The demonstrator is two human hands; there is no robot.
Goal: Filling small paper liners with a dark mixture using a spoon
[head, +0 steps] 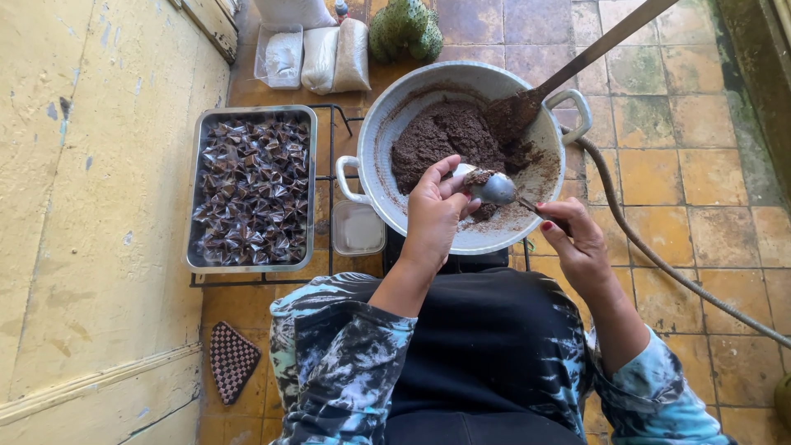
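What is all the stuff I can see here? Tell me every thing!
big pan: one, white with two handles, middle, on a black rack
brown mix: one heap, dark brown, inside the big pan
wooden spoon: one, brown, leaning in the big pan at the right
metal tray: one, silver, left of the big pan
wrapped sweets: many, dark in clear wrap, filling the metal tray
small tub: one, clear, between tray and pan
bags: three, whitish, on the floor at the top
green fruit: one bumpy cluster, top middle
hose: one, brown, right floor
checked cloth: one, dark and white, lower left
small spoon: one, silver, in the right hand
left hand: fingertips at the small spoon's bowl
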